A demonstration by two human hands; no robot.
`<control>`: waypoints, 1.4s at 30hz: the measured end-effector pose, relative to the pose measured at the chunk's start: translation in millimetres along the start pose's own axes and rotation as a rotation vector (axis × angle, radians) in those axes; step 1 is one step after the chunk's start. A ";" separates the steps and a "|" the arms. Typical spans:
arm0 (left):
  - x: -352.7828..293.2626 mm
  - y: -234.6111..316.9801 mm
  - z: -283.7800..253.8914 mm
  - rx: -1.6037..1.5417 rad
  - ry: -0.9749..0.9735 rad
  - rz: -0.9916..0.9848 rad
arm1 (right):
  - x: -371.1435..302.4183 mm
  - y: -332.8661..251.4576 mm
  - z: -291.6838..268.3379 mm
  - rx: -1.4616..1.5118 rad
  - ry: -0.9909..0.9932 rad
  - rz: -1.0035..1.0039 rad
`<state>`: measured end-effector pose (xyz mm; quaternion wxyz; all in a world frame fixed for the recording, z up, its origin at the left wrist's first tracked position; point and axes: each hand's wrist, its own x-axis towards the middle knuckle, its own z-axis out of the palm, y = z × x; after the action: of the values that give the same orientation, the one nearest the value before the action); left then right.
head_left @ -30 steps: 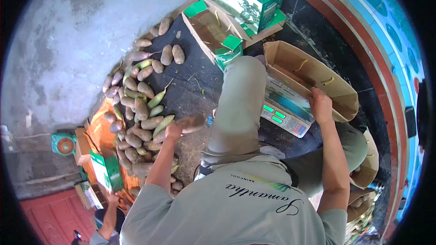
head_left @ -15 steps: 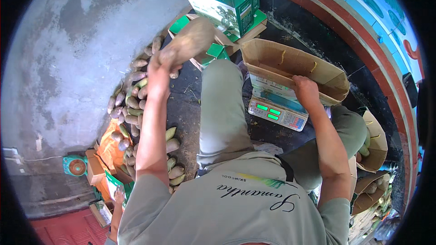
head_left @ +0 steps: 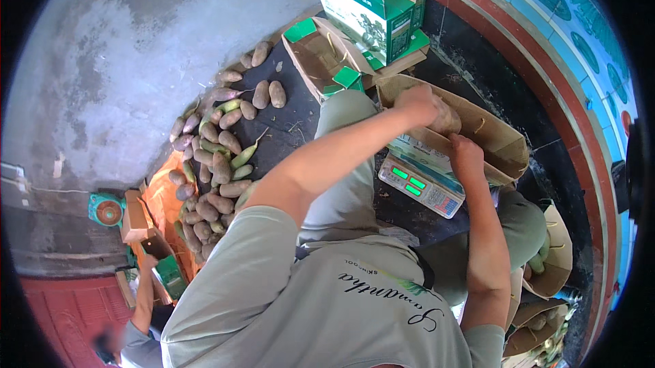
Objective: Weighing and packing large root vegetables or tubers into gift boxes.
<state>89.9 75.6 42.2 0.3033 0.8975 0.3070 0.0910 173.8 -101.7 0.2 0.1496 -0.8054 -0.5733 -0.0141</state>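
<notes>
At the open carton [head_left: 501, 146] on my right, my left hand [head_left: 417, 105] reaches across and is closed on a brown radish [head_left: 447, 121], which is at least partly inside the opening. The radish's far end is hidden by the carton's near wall and my hands. My right hand [head_left: 467, 155] grips the carton's near edge, fingers over the rim. The carton stands on or against a digital scale [head_left: 423, 187] with lit green displays. To my left lies a heap of radishes [head_left: 222, 167], brown, purplish and green, some with thin tails.
A green and white carton [head_left: 365, 17] stands at the back, beside an open carton [head_left: 317, 61]. More cartons holding radishes [head_left: 539, 262] are at the lower right. A small green fan [head_left: 108, 210] and another person's arm [head_left: 143, 296] are at the lower left.
My left hand has swung right with the radish, from above the back carton to the carton at the scale. My right hand stays on that carton's edge. The view has shifted.
</notes>
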 end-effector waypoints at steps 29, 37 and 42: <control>-97.3 -37.8 -118.1 -0.247 0.725 0.400 | -6.9 -5.0 -7.8 0.064 -0.019 0.023; -266.6 -252.8 -20.3 0.055 0.255 -0.528 | -4.6 -9.5 -8.1 0.031 -0.053 0.049; -362.4 -278.8 56.9 0.093 -0.213 -0.869 | -4.4 -12.3 -7.6 -0.006 -0.097 0.090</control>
<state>-316.5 3.1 -162.4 0.3027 0.7023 0.6263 -0.1514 162.1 -104.0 9.3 0.1196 -0.8306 -0.5431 0.0300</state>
